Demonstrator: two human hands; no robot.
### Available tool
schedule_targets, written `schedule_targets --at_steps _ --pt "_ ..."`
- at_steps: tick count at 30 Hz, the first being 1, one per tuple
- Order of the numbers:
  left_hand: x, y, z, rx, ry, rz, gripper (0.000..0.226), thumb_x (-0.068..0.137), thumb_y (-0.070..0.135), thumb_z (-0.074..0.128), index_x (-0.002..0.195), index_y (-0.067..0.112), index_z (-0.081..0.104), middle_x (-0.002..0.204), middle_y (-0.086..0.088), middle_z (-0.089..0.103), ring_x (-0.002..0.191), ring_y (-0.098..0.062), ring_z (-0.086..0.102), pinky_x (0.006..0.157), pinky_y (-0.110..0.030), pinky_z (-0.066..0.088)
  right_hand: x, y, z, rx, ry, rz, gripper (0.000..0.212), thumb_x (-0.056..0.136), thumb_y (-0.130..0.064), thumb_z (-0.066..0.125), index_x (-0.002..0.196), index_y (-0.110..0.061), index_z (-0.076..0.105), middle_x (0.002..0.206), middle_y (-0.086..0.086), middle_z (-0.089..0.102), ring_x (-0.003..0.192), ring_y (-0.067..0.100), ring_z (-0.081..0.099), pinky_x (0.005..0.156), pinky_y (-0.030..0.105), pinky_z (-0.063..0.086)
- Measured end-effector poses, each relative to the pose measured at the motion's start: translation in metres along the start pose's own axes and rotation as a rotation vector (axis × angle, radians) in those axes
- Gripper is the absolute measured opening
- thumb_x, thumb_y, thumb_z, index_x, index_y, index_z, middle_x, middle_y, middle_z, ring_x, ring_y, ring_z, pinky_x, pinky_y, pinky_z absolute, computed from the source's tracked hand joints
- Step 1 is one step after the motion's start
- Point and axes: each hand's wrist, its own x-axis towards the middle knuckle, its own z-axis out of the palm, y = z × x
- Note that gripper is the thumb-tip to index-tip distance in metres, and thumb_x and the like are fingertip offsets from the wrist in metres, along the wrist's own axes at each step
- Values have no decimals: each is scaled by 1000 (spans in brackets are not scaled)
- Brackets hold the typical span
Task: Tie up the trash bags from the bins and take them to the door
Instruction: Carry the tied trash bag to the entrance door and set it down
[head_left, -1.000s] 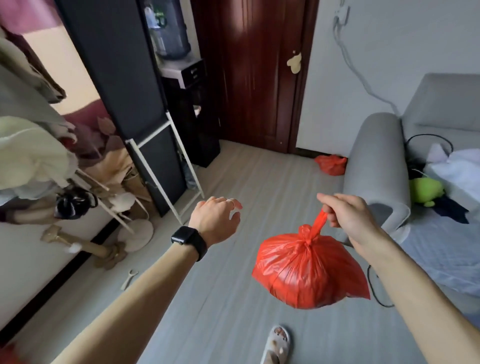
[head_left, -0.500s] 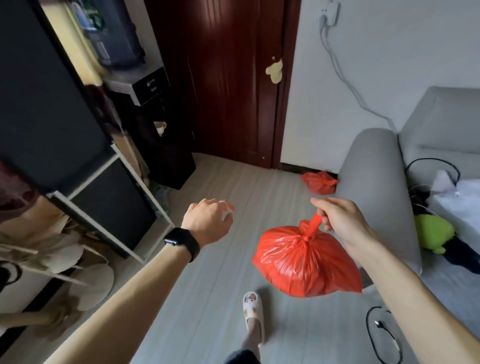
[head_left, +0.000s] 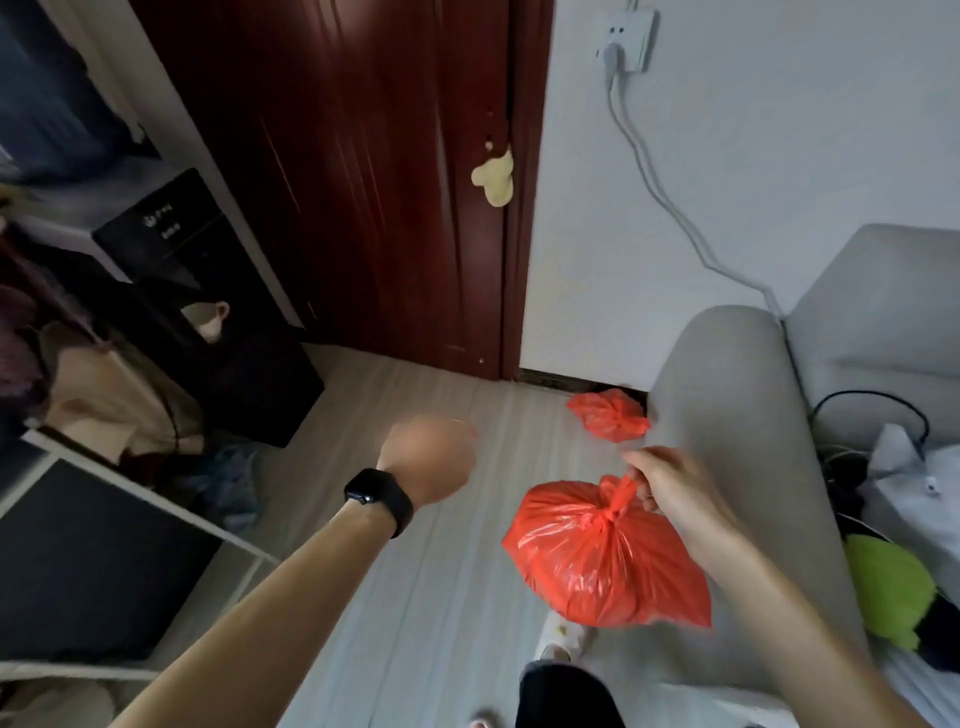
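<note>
A tied red trash bag (head_left: 597, 561) hangs in the air from its knot, which my right hand (head_left: 670, 488) pinches. A second tied red trash bag (head_left: 609, 414) lies on the floor by the wall, just right of the dark red door (head_left: 374, 182) and against the sofa arm. My left hand (head_left: 431, 457), with a black watch on the wrist, is held out in front of me, blurred, holding nothing; its fingers are not clearly visible.
A grey sofa (head_left: 737, 441) with clothes, cables and a green plush fills the right side. A black cabinet (head_left: 228, 332) and a white-framed rack (head_left: 104, 519) stand on the left. My slippered foot (head_left: 561, 639) is below the bag. Bare floor (head_left: 441, 597) leads to the door.
I have walked closer to the door; the door and the floor bag loom larger. The carried bag stays in my right hand, and my left hand has stayed out in front.
</note>
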Motion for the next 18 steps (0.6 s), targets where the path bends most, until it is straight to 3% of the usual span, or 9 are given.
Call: schedule_targets --at_steps 4,8,13,16,18 --pt "91 0 4 -10 -24 -28 37 91 34 39 118 33 63 124 14 65 113 -16 59 100 -36 42 91 -14 13 -24 -50 34 29 88 -30 66 67 -10 67 49 -3 56 49 14 54 61 35 43" --pt "170 0 3 -17 -70 -101 40 90 34 37 120 34 63 124 13 65 112 -15 59 99 -38 43 177 -23 26 -103 -110 126 32 82 -42 70 64 -16 65 49 -6 60 55 17 58 66 36 46" --pt "260 -8 8 -12 -110 -159 42 90 37 36 125 36 60 131 12 60 117 -17 55 99 -43 40 284 -30 49 -181 -163 185 44 61 -61 63 82 -22 69 84 0 71 79 20 62 85 47 54" --pt "311 -16 14 -33 -133 -166 41 90 38 38 125 36 60 138 15 52 126 -16 49 103 -43 38 343 -38 67 -200 -184 214 44 61 -58 60 82 -19 67 85 2 71 79 23 65 81 43 52" --pt "346 -25 17 -37 -136 -153 40 91 37 42 128 35 58 141 13 48 129 -16 45 106 -42 36 380 -42 79 -169 -188 259 60 59 -62 59 97 -17 69 89 3 73 79 23 65 76 40 49"
